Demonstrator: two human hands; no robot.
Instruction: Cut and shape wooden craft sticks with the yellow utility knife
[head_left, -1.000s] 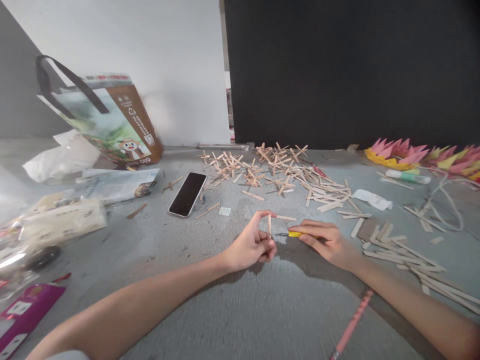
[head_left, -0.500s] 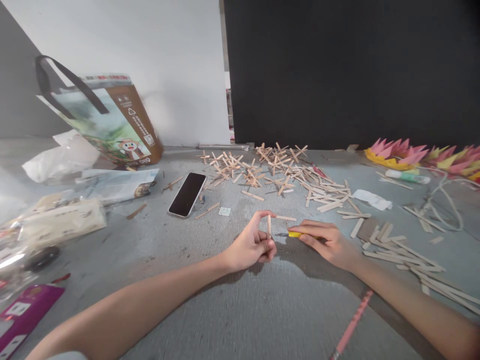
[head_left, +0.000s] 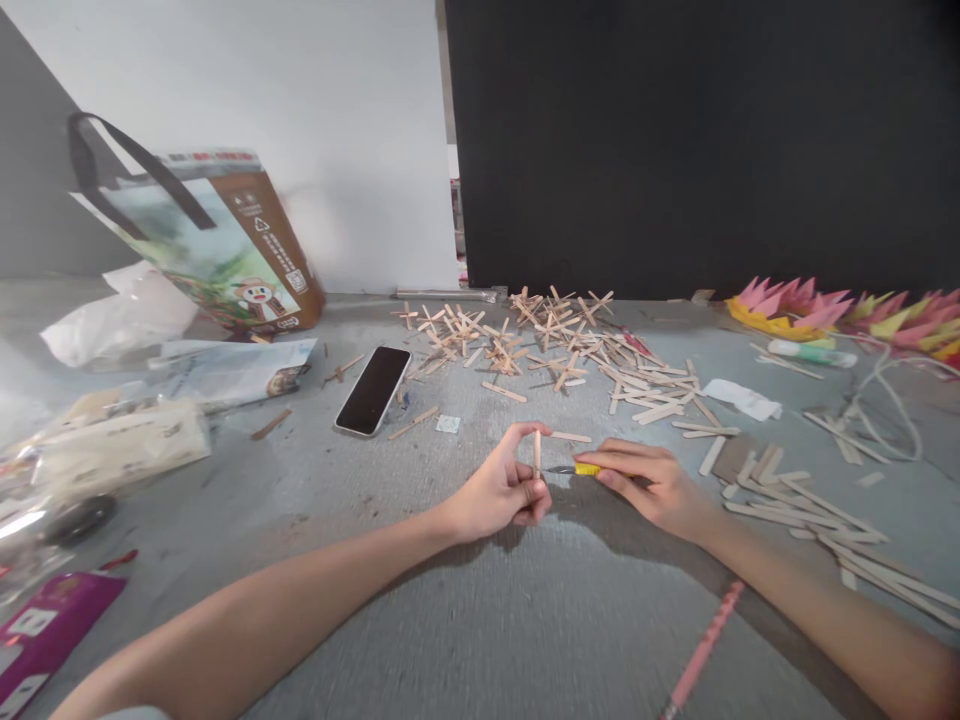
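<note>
Near the middle of the table, my left hand (head_left: 504, 488) grips a short wooden stick (head_left: 537, 454) upright between its fingertips. My right hand (head_left: 654, 484) is closed on a small yellow-handled tool (head_left: 587, 469) with a thin grey tip. That tip points left and reaches close to the stick; whether the two touch cannot be made out. Just behind the hands, another wooden stick (head_left: 571, 437) lies flat on the grey table (head_left: 480, 620).
Star-shaped stick pieces (head_left: 504, 352) and loose sticks (head_left: 810, 510) lie behind and right. A phone (head_left: 373, 390), a paper bag (head_left: 225, 240) and plastic packets (head_left: 127, 440) are left. A pink pencil (head_left: 705, 650) lies in front; paper crowns (head_left: 787, 308) stand back right.
The tool in my right hand has moved slightly left, its tip closer to the upright stick. My left hand is almost where it was.
</note>
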